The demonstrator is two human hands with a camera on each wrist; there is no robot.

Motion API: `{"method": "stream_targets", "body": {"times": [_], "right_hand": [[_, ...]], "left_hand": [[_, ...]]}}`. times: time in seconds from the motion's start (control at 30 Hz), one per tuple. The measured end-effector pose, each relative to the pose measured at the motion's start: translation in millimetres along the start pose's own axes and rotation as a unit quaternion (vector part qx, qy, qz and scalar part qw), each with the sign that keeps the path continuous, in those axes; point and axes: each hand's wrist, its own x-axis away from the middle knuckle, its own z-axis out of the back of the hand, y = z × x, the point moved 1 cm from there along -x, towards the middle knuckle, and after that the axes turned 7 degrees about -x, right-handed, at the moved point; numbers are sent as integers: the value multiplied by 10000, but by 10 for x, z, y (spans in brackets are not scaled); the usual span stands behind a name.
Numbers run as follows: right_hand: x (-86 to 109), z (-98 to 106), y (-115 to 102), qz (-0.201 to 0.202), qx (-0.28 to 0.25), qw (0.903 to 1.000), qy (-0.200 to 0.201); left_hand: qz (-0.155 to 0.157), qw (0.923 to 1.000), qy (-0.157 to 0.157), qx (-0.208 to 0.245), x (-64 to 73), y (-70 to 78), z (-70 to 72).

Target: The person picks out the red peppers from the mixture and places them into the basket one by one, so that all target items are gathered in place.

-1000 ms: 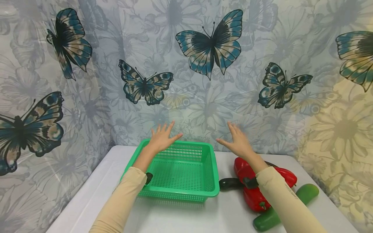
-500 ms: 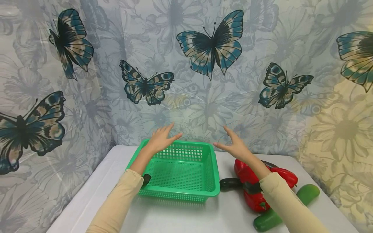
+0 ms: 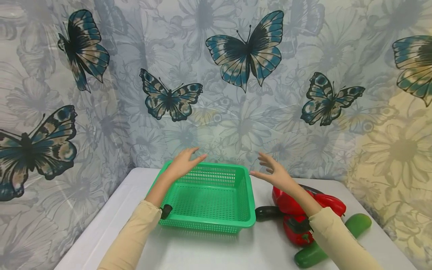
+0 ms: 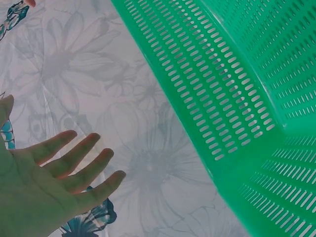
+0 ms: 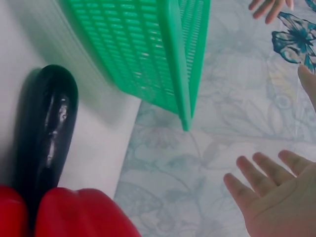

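My left hand [image 3: 183, 164] hovers over the back left of a green plastic basket [image 3: 252, 210], holding nothing, fingers extended and spread in the left wrist view. To the right of the basket's back corner, my right hand [image 3: 277, 175] is raised in the air, also holding nothing. Its fingers are apart in the right wrist view. No vegetables show inside the perforated basket. Below my right forearm lie red bell peppers [image 3: 285, 200] and a dark, glossy eggplant [image 3: 266, 213], whose tip points at the basket. The forearm hides part of the pile.
A long green vegetable [image 3: 310, 255] lies at the front right, partly covered by the sleeve. Behind the peppers another dark vegetable [image 3: 311, 189] shows. All rest on a white-covered table [image 3: 202, 251], with a butterfly-print curtain [image 3: 236, 112] behind and at the sides.
Both hands have sunk slightly, and the left has drifted a little to the left. The fingers look less spread in the head view. Basket and vegetables stay in place.
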Motion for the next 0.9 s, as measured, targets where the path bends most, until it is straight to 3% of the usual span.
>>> {"method": "stream_targets", "body": {"times": [0.3,0.67,0.9], "right_hand": [[127,10,43,89,-133,9997,-170],[252,111,86,108,-118,9992,-374],[329,193,139,-94,-351,9978,-562]], "left_hand": [[21,9989,165,436,111,-39,60],[1,9983,198,557,249,-192,152],[49,9979,189,623,369,-285,234]]}}
